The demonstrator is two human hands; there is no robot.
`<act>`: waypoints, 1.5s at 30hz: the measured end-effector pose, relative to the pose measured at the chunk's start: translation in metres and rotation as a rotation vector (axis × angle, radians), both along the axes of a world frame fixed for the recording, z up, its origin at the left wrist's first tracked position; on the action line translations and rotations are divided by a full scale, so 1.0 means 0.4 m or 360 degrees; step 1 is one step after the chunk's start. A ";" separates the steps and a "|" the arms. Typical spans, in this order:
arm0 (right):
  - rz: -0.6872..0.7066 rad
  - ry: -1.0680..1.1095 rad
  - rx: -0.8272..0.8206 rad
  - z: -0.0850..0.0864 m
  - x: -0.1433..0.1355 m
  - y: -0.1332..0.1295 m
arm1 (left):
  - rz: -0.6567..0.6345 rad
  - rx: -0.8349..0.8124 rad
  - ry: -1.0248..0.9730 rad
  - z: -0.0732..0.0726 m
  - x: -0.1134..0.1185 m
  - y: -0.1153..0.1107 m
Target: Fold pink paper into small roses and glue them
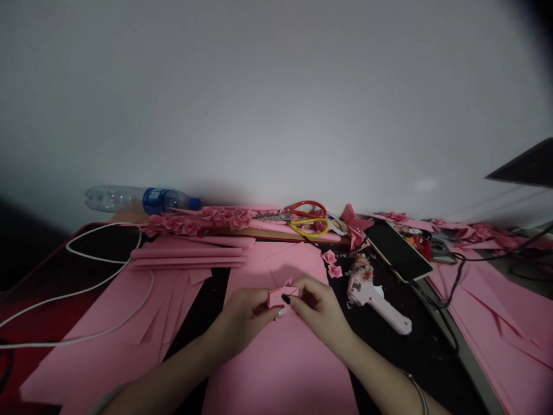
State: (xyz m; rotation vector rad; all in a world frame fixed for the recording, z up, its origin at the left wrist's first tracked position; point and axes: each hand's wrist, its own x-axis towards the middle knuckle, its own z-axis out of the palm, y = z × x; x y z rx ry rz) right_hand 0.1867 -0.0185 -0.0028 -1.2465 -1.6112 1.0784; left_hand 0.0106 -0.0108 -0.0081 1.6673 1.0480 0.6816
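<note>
A small folded piece of pink paper (277, 297) is held up between both hands, over a large pink sheet (280, 369). My left hand (244, 317) grips its left side, the thumb lying along the lower edge. On the other side, my right hand (317, 305) pinches the paper, its dark-nailed thumb pressed on the front. The fingers behind the paper are partly hidden. Two small pink paper roses (332, 264) lie just beyond my right hand. A pink glue gun (380, 302) rests on the black mat to the right.
Scissors (309, 219) with red and yellow handles lie at the back near rolled pink paper and several paper roses (216, 218). A plastic bottle (142, 199) lies back left. A phone (400, 248) and dark cables stand right; a white cable (86, 297) loops across the left sheets.
</note>
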 end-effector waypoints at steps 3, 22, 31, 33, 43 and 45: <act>0.0016 0.0176 -0.0211 0.004 -0.001 0.000 | -0.0078 0.0006 -0.0029 0.017 -0.005 -0.001; 0.0077 0.0514 -0.0413 0.007 -0.001 0.008 | -0.0041 -0.0163 -0.0209 0.003 -0.014 0.005; 0.0011 0.0408 -0.0492 0.011 -0.006 0.005 | -0.0032 0.0083 -0.0063 0.023 -0.009 0.001; 0.0005 0.0409 -0.0508 0.013 -0.007 0.005 | -0.0012 0.0049 -0.0072 0.021 -0.006 -0.001; 0.0066 0.0479 -0.0565 0.006 -0.003 0.009 | -0.0064 0.0058 -0.0076 0.022 -0.004 0.010; 0.0085 0.0506 -0.0569 0.004 -0.002 0.010 | -0.0103 0.0025 -0.0162 0.027 -0.006 0.009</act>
